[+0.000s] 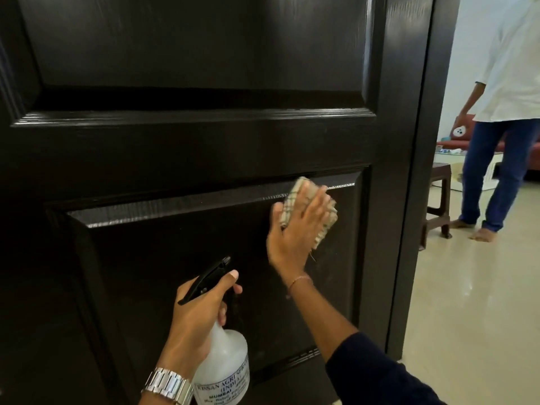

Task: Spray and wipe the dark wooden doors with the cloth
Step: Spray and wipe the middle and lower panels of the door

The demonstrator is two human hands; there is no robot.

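A dark wooden door (190,141) with raised panels fills most of the view. My right hand (298,229) presses a checked beige cloth (325,220) flat against the upper right corner of the lower panel, fingers straight. Below and to the left, my left hand (198,314) grips the neck of a translucent white spray bottle (225,372) with a black trigger head (207,277). The nozzle points up toward the door. A metal watch sits on my left wrist.
The door's edge and the dark frame (420,171) stand at right. Beyond, a person in a white shirt and blue jeans (502,135) stands barefoot on the pale tiled floor (473,302), beside a small brown stool (438,206) and a red sofa.
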